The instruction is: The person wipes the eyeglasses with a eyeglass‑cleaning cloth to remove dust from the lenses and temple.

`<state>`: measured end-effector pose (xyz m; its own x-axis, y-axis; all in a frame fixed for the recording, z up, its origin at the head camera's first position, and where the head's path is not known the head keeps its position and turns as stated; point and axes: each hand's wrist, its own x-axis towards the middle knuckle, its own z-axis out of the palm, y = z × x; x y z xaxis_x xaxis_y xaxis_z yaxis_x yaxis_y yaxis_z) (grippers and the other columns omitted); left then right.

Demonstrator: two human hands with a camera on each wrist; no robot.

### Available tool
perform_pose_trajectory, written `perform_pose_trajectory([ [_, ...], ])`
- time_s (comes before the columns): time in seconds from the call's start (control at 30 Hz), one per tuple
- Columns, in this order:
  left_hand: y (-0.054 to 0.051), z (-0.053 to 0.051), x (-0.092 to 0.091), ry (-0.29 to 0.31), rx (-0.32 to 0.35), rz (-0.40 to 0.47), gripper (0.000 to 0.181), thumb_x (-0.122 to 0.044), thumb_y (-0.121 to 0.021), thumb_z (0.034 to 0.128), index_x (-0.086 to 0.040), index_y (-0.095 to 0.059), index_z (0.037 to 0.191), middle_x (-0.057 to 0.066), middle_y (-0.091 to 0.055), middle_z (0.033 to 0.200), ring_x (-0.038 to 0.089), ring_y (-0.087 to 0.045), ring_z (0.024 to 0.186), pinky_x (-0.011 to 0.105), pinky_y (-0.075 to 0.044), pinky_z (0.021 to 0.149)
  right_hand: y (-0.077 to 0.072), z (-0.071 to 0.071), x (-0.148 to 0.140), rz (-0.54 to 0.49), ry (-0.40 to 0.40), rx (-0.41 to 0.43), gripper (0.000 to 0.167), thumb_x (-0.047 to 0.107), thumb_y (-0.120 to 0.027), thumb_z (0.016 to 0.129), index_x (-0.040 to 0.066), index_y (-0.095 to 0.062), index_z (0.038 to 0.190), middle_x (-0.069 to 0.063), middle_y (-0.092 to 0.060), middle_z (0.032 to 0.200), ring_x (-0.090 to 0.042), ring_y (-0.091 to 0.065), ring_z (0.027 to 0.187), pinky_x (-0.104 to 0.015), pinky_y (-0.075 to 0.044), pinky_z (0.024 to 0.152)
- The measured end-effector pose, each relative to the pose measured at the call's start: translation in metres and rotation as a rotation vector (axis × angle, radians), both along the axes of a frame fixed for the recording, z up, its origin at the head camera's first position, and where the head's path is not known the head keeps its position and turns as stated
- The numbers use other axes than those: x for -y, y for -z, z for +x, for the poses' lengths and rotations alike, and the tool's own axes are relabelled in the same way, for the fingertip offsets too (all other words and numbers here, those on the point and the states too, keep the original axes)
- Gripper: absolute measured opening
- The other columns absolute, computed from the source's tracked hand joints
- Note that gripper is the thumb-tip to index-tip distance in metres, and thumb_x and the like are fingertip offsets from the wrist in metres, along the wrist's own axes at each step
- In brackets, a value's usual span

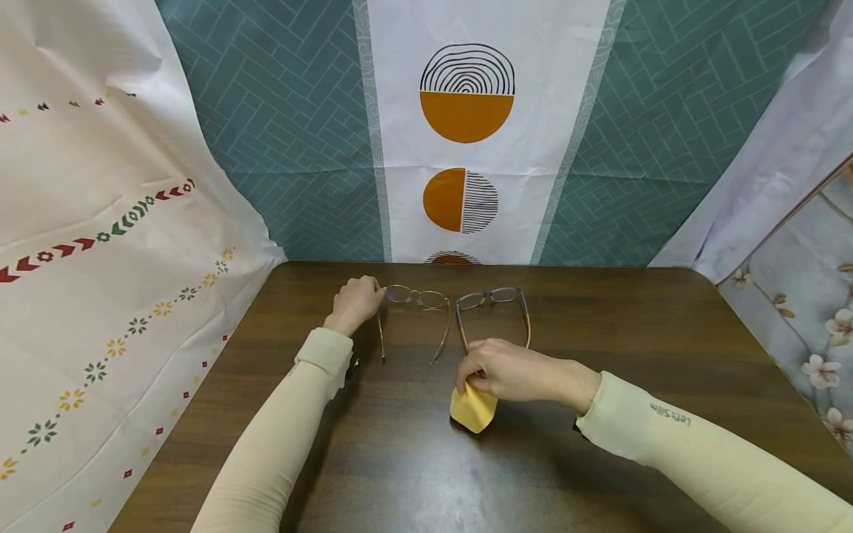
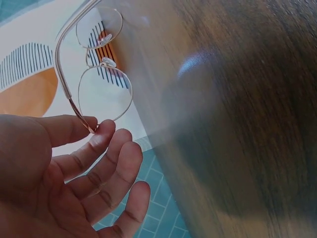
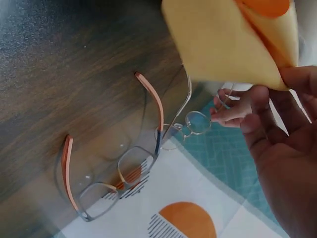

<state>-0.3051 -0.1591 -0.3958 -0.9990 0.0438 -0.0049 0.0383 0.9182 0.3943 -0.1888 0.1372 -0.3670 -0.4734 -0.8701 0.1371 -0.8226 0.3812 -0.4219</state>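
My left hand (image 1: 358,302) pinches the thin gold-rimmed eyeglasses (image 1: 433,299) at one front corner, between thumb and index finger. In the left wrist view the other fingers of that hand are loosely bent beside the round lens (image 2: 105,92). A yellow cleaning cloth (image 1: 474,409) hangs from my right hand (image 1: 504,369), held between thumb and fingers above the table. The right wrist view shows the cloth (image 3: 213,44) folded over, with an orange patch at its top. Just beyond the right hand lie grey-framed eyeglasses (image 1: 503,295), temples unfolded, partly hidden by that hand.
Both pairs of eyeglasses are toward the far edge of the brown wooden table (image 1: 413,474). Behind it hangs a teal and white patterned curtain (image 1: 293,148). White printed cloth (image 1: 100,311) drapes on the left, and a floral cloth (image 1: 806,326) on the right.
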Motion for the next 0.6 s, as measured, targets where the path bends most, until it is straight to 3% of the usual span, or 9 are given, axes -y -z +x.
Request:
perform_pose_trajectory([
  [0.2, -0.0004, -0.0005, -0.0013, -0.002, -0.004, -0.003, 0.032, -0.026, -0.053, 0.108, -0.008, -0.065, 0.085, 0.007, -0.058, 0.077, 0.029, -0.06, 0.077, 0.048, -0.05, 0.07, -0.0002, 0.001, -0.0028, 0.056, 0.061, 0.025, 0.024, 0.003, -0.06, 0.089, 0.02, -0.076, 0.086, 0.02, -0.06, 0.082, -0.003, -0.046, 0.081, -0.027, -0.044, 0.08],
  [0.3, -0.0012, -0.0011, -0.0015, -0.001, -0.006, 0.001, 0.032, -0.026, -0.053, 0.108, -0.008, -0.065, 0.085, 0.007, -0.058, 0.076, 0.028, -0.059, 0.075, 0.046, -0.049, 0.067, -0.0022, 0.0017, -0.0037, 0.077, 0.084, 0.01, 0.018, 0.015, -0.062, 0.095, 0.023, -0.074, 0.085, 0.021, -0.056, 0.079, -0.006, -0.046, 0.082, -0.03, -0.042, 0.083],
  [0.4, -0.0027, -0.002, -0.0016, 0.004, -0.009, 0.012, 0.032, -0.026, -0.053, 0.1079, -0.007, -0.065, 0.085, 0.007, -0.056, 0.075, 0.027, -0.057, 0.072, 0.043, -0.046, 0.064, -0.0026, 0.0012, -0.0038, 0.058, 0.112, 0.039, 0.021, 0.031, -0.065, 0.102, 0.024, -0.074, 0.085, 0.02, -0.057, 0.079, -0.006, -0.05, 0.078, -0.027, -0.043, 0.073],
  [0.47, -0.004, -0.0026, -0.0017, 0.01, -0.013, 0.017, 0.032, -0.026, -0.053, 0.1078, -0.008, -0.065, 0.084, 0.006, -0.055, 0.073, 0.027, -0.056, 0.07, 0.042, -0.045, 0.062, -0.002, 0.0007, -0.0037, 0.029, 0.137, 0.063, 0.021, 0.037, -0.069, 0.101, 0.024, -0.073, 0.085, 0.019, -0.057, 0.078, -0.005, -0.05, 0.071, -0.024, -0.042, 0.065],
  [0.6, -0.007, -0.0045, -0.0026, 0.021, -0.012, 0.023, 0.034, -0.026, -0.052, 0.1084, -0.009, -0.061, 0.081, 0.005, -0.052, 0.07, 0.024, -0.052, 0.066, 0.04, -0.042, 0.059, 0.0004, 0.0, -0.0033, -0.057, 0.17, 0.053, 0.015, 0.025, -0.079, 0.095, 0.021, -0.07, 0.084, 0.016, -0.058, 0.074, -0.002, -0.046, 0.064, -0.021, -0.04, 0.057],
])
